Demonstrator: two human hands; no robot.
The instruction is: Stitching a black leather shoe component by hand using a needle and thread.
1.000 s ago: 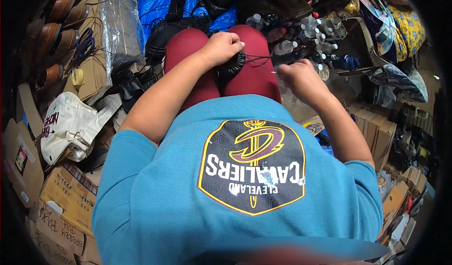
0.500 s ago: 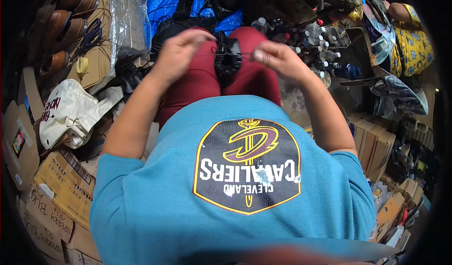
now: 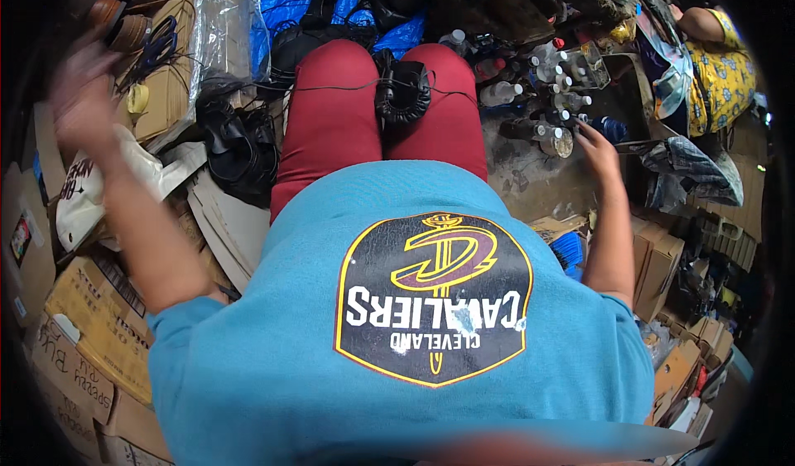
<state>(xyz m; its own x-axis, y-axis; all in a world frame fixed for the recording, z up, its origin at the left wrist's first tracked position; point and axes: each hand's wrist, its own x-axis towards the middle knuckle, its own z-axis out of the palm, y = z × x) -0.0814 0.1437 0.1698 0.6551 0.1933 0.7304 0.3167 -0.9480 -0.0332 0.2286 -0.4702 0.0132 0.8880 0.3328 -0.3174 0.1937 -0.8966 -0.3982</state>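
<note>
A black leather shoe piece [image 3: 402, 93] with a puckered rim is wedged upright between my red-clad knees. From it a thin black thread [image 3: 331, 87] runs left across one thigh, and another length curves over the right thigh. My left hand [image 3: 85, 97] is raised far out to the left, near brown shoes, and motion smears its fingers. Out to the right, beside several bottles, my right hand [image 3: 602, 153] has its fingers drawn together toward the tips; whatever they pinch is too small to make out.
Several plastic bottles [image 3: 551, 139] stand right of my knees. Brown shoes [image 3: 128, 31] and cardboard boxes [image 3: 103, 325] line the left, near a white cloth bag [image 3: 137, 168]. Black leather pieces [image 3: 240, 147] lie by my left leg. Another person in yellow patterned clothing [image 3: 720, 72] sits at far right.
Both hands have swung apart from above the shoe piece, the left far out to the left, the right outward and down. The thread now lies over my thighs.
</note>
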